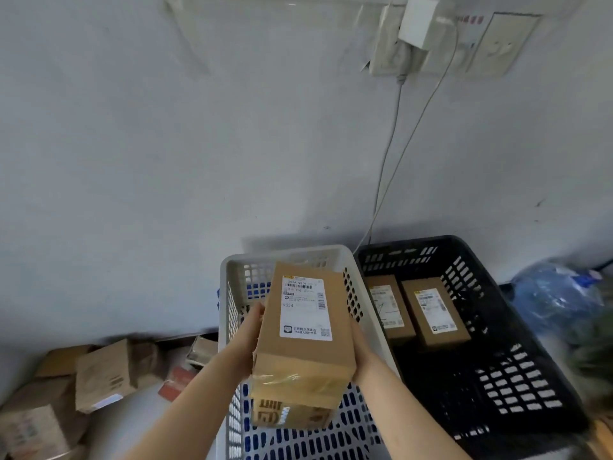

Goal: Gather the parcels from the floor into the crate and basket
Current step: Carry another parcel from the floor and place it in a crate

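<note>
Parcels point(434, 313) in crate point(411, 252), parcel point(305, 356) over basket point(252, 256)

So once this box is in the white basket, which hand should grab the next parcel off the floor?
Left, probably. The floor parcels lie left of the white basket, on the side of the left hand. The right hand holds the box on the side nearer the black crate, away from them.

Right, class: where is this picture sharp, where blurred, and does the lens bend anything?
Head view: the held box is sharp, its label readable; the floor boxes at left, the plug above and the blue bottle at right blur; the basket rim bows.
</note>
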Demonstrator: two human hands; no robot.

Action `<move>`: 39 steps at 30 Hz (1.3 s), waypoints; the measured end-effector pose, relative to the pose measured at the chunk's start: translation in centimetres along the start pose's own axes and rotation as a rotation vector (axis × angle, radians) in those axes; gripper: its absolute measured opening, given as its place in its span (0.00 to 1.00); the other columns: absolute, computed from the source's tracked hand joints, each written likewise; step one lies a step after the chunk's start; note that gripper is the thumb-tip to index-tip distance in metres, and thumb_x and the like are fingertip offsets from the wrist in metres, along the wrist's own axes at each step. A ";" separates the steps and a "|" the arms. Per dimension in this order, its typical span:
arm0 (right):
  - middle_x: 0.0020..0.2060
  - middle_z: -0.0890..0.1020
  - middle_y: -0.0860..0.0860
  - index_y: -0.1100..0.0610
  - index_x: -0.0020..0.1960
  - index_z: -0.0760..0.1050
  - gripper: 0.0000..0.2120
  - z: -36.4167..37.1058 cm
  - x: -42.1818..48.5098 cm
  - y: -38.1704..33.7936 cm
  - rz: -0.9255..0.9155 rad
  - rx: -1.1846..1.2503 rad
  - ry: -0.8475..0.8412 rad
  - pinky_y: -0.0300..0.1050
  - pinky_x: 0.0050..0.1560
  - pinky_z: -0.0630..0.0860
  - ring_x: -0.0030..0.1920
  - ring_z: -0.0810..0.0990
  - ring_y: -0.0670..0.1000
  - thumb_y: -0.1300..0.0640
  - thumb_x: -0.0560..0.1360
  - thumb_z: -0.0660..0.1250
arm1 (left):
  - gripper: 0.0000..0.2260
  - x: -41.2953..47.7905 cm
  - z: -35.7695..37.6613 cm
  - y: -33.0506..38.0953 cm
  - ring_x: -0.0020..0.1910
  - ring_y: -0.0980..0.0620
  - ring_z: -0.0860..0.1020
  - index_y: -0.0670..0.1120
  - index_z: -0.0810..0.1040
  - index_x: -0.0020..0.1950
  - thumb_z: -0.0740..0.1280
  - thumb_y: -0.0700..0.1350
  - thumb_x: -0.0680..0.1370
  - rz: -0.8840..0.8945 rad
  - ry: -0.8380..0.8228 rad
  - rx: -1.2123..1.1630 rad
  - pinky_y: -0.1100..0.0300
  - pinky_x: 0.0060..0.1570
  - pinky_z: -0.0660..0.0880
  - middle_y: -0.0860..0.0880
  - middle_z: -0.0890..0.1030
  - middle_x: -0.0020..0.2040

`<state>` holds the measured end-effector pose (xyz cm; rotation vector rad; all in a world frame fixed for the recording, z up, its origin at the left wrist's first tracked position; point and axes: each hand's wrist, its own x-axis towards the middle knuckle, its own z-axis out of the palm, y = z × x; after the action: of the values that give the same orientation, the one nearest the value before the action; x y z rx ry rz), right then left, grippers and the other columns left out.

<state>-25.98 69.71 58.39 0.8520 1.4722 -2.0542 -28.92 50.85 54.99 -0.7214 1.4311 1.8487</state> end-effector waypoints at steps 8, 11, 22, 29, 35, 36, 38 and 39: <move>0.53 0.82 0.58 0.60 0.55 0.78 0.22 1.4 5.1 -0.5 0.290 -0.338 0.190 0.39 0.51 0.76 0.52 0.78 0.56 0.46 0.84 0.52 | 0.30 4.1 -3.0 -3.2 0.53 0.41 0.80 0.40 0.79 0.58 0.65 0.65 0.72 -0.379 0.021 -0.049 0.50 0.45 0.79 0.40 0.81 0.56; 0.63 0.78 0.59 0.58 0.55 0.78 0.23 2.4 7.2 0.6 0.339 -0.412 0.226 0.49 0.67 0.71 0.54 0.77 0.56 0.42 0.83 0.53 | 0.35 5.3 -3.8 -3.6 0.56 0.40 0.79 0.41 0.79 0.61 0.64 0.69 0.70 -0.421 0.103 -0.077 0.48 0.55 0.78 0.40 0.82 0.56; 0.68 0.74 0.55 0.51 0.73 0.69 0.38 0.9 13.2 3.4 0.413 -0.485 0.268 0.57 0.70 0.69 0.67 0.72 0.57 0.27 0.72 0.59 | 0.17 7.1 -4.0 -3.8 0.44 0.45 0.75 0.48 0.75 0.56 0.53 0.57 0.81 -0.382 0.235 -0.313 0.53 0.39 0.72 0.43 0.77 0.48; 0.78 0.58 0.53 0.45 0.79 0.54 0.56 1.8 11.7 3.7 0.538 -0.532 0.083 0.55 0.73 0.62 0.76 0.60 0.56 0.19 0.60 0.63 | 0.25 6.8 -3.0 -3.2 0.44 0.46 0.79 0.49 0.78 0.51 0.50 0.65 0.80 -0.307 0.106 -0.108 0.56 0.40 0.76 0.44 0.81 0.44; 0.78 0.58 0.55 0.52 0.79 0.57 0.36 4.0 11.4 5.4 0.514 -0.754 0.131 0.49 0.74 0.56 0.77 0.58 0.55 0.32 0.79 0.52 | 0.22 7.7 -3.0 -4.6 0.54 0.43 0.79 0.44 0.72 0.63 0.57 0.60 0.80 -0.256 0.192 0.095 0.50 0.59 0.75 0.41 0.80 0.56; 0.77 0.59 0.55 0.54 0.79 0.57 0.34 3.5 11.3 5.7 0.520 -0.796 0.135 0.48 0.73 0.57 0.76 0.60 0.55 0.34 0.80 0.53 | 0.19 7.5 -2.9 -4.8 0.56 0.43 0.77 0.44 0.69 0.63 0.58 0.56 0.80 -0.255 0.209 0.131 0.50 0.59 0.75 0.41 0.77 0.59; 0.75 0.63 0.56 0.56 0.79 0.57 0.33 2.5 10.7 5.7 0.505 -0.829 0.164 0.44 0.68 0.63 0.73 0.64 0.56 0.40 0.81 0.58 | 0.17 6.2 -2.4 -4.7 0.51 0.44 0.77 0.41 0.71 0.60 0.61 0.52 0.78 -0.254 0.221 0.145 0.53 0.52 0.77 0.41 0.79 0.55; 0.75 0.64 0.56 0.57 0.78 0.57 0.32 1.8 10.1 5.5 0.505 -0.847 0.193 0.45 0.68 0.65 0.72 0.66 0.56 0.43 0.80 0.61 | 0.17 5.2 -2.0 -4.3 0.45 0.46 0.78 0.40 0.73 0.58 0.62 0.51 0.79 -0.239 0.212 0.105 0.57 0.43 0.77 0.42 0.80 0.49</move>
<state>-29.62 66.09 47.98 0.9238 1.7710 -0.8673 -28.68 50.56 47.91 -1.0132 1.4891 1.5391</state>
